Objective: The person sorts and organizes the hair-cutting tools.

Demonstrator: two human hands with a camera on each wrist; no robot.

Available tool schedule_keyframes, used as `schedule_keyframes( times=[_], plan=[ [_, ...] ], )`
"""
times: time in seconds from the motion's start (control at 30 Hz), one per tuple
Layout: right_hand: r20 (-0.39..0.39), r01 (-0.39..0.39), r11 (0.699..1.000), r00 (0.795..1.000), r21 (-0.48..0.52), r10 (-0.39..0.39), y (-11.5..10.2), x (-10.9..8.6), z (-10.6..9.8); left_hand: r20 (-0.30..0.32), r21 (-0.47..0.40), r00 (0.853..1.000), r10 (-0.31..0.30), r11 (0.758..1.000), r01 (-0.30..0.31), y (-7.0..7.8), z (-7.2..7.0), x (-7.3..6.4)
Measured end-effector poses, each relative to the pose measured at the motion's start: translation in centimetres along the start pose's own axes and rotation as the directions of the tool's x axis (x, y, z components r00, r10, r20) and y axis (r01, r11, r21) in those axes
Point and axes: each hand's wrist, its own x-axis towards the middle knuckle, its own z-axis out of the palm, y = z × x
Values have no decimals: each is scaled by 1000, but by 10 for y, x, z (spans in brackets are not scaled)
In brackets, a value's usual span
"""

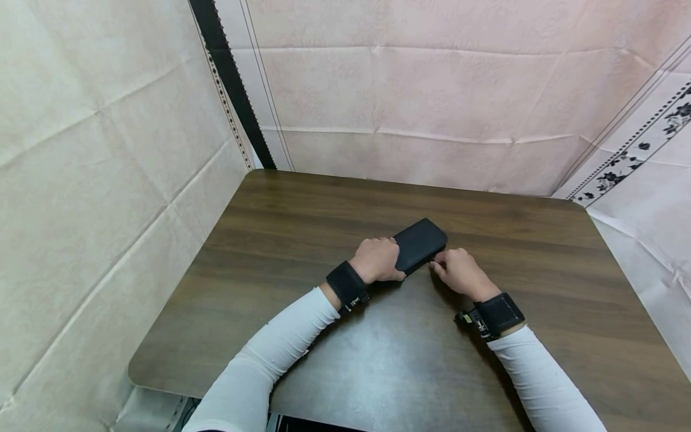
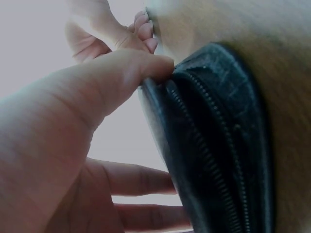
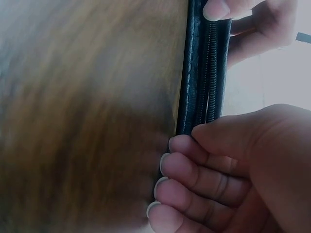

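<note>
A black zip-around wallet (image 1: 422, 243) lies at a slant over the middle of the table. My left hand (image 1: 378, 260) grips its near-left end, thumb on the zippered edge and fingers round the other side. In the left wrist view the two rows of zipper teeth (image 2: 210, 158) stand apart, with a dark gap between them. At the wallet's right corner my right hand (image 1: 460, 273) pinches the zipper between thumb and forefinger, its other fingers curled. The zipper pull is hidden by those fingertips. Zipper teeth (image 3: 212, 63) run between both hands in the right wrist view.
The brown wood-grain table (image 1: 302, 210) has rounded corners. Pale creased sheeting (image 1: 432, 90) hangs behind it and along both sides. A dark flat object (image 1: 313, 425) shows at the table's near edge. Each wrist wears a black strap (image 1: 501, 313).
</note>
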Motion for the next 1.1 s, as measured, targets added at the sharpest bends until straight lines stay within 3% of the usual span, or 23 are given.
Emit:
schedule_keyframes(
  times=[1.1],
  plan=[
    [13, 93, 996, 996, 4, -93, -1, 0, 1, 4, 9, 1000, -7, 1000, 7, 1, 1, 1]
  ],
)
